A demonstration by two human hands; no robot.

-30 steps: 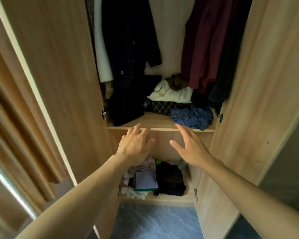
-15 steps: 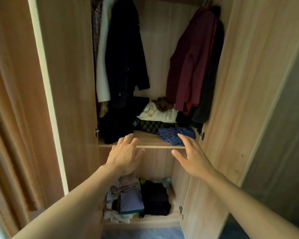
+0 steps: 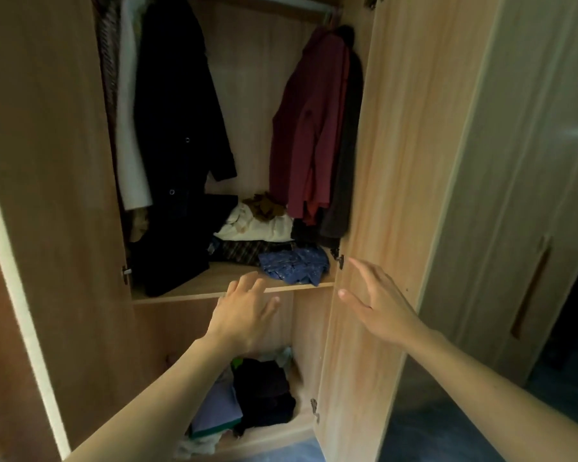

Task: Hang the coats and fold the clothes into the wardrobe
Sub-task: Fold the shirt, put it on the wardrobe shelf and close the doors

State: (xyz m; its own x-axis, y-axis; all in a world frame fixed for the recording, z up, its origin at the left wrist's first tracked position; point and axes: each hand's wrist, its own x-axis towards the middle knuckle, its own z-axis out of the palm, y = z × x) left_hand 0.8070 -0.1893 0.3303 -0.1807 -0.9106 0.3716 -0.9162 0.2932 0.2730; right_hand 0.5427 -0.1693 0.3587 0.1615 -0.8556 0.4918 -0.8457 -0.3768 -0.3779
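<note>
The open wardrobe holds hanging coats: a black coat (image 3: 177, 135) and a white garment (image 3: 129, 135) on the left, a maroon coat (image 3: 309, 128) and a dark one (image 3: 346, 155) on the right. On the middle shelf (image 3: 214, 286) lie a cream garment (image 3: 257, 225), a plaid piece (image 3: 244, 253) and a blue cloth (image 3: 294, 263). Folded clothes (image 3: 247, 398) fill the bottom compartment. My left hand (image 3: 244, 315) hovers open below the shelf edge. My right hand (image 3: 377, 301) is open, fingers stretched in front of the right door (image 3: 391, 161). Both hands hold nothing.
The left door (image 3: 47, 195) stands open at my left, with a curtain edge beyond it. A closed pale wardrobe door with a long handle (image 3: 531, 288) is at the right. Blue floor (image 3: 424, 435) shows below.
My view has risen and shifted, showing the hanging rail. My right hand has moved right, from in front of the shelf to in front of the right door. My left hand stays near the shelf edge.
</note>
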